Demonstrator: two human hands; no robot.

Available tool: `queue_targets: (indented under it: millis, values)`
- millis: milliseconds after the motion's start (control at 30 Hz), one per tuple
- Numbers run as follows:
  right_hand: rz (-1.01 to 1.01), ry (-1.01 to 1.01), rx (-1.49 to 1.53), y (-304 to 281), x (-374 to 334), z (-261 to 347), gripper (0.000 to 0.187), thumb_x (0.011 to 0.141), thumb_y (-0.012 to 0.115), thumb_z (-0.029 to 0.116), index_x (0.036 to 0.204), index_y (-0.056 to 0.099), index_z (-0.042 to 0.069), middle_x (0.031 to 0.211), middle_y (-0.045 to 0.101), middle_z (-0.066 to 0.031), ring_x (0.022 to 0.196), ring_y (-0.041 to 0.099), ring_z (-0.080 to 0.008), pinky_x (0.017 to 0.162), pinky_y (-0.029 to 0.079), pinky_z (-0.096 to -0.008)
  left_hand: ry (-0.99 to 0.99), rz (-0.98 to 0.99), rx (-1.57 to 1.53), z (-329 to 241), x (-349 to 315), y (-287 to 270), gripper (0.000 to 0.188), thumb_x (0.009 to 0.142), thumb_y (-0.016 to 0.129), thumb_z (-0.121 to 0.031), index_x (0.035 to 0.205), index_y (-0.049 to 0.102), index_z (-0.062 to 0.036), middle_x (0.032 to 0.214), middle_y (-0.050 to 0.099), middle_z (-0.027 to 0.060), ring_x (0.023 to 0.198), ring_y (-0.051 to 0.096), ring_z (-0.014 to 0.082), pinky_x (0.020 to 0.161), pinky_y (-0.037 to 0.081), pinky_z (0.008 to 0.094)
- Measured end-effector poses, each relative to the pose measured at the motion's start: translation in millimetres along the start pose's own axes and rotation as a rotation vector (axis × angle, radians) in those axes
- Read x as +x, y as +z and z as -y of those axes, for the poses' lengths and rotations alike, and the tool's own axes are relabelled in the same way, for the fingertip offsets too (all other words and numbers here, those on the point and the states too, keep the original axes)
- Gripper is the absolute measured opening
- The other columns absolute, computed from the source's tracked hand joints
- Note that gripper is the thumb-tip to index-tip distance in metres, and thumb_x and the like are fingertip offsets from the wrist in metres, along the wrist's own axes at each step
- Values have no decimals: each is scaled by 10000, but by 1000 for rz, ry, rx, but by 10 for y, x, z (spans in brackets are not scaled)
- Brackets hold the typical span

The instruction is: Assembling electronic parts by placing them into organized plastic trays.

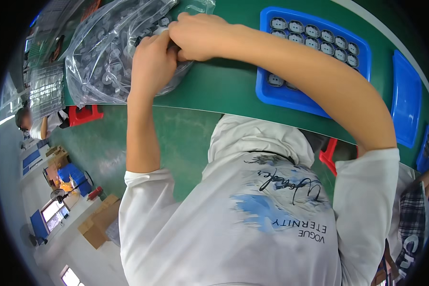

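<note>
A large clear plastic bag (97,62) full of small grey and white round parts lies on the left of the green table. Both of my hands are close together at its right side. Curled fingers of my left hand (152,64) close on the bag's film, and its fingertips are partly hidden. My right hand (198,37) reaches across from the right and is closed on the bag just beside the left one. Its fingertips are also covered, so whether a part is between them cannot be seen.
On the table's right stands a blue tray (364,57) holding rows of round grey parts, partly under my right forearm. Another blue tray (406,97) lies farther right. A red stool (85,115) stands past the table edge. People sit at far left and lower right.
</note>
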State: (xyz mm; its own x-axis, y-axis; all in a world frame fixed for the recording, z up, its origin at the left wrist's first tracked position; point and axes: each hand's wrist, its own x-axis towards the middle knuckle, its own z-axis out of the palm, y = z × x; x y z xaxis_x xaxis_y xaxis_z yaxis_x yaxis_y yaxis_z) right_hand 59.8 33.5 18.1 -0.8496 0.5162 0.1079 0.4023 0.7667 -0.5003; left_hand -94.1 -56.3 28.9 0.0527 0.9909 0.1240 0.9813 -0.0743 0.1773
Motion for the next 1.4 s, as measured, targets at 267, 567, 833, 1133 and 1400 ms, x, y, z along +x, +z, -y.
queue_targets:
  millis: [267,567,833,1133,1400]
  values:
    - [-75,-32,341,-512,-443,-531,260,814,674,89,1045,718,-23,865,740,-161,786,701,-316,801,566,-390,-7,-276,-174,-250,-6,-116,222,816,673,-64,1034,705,-87,805,659,136,785,644,304,719,527,430]
    - [-652,514,566,-1045,-2533,-467,105,820,725,59,896,676,5,1032,704,-150,897,663,-262,817,530,-363,469,-136,-1268,-1606,392,108,169,819,652,50,982,674,13,807,656,45,701,581,50,623,463,218]
    - [-435,437,-336,-665,-3019,-408,140,782,807,101,909,747,96,1212,652,-50,1210,515,-315,1030,416,-406,99,293,-1165,-1769,221,90,287,817,585,102,1070,682,6,886,672,42,681,599,72,600,449,209]
    - [-451,406,-331,-816,-2993,-344,274,787,814,140,1053,758,101,1194,656,-65,1148,549,-294,979,452,-387,33,449,-1055,-2105,120,121,266,837,593,79,1085,665,16,889,670,30,660,579,37,562,431,189]
    - [-573,544,422,-797,-2972,-250,242,835,734,65,1073,710,26,924,692,-98,831,674,-194,726,539,-309,262,162,-966,-2175,27,278,248,825,701,25,1063,694,-45,816,674,17,633,532,94,597,452,268]
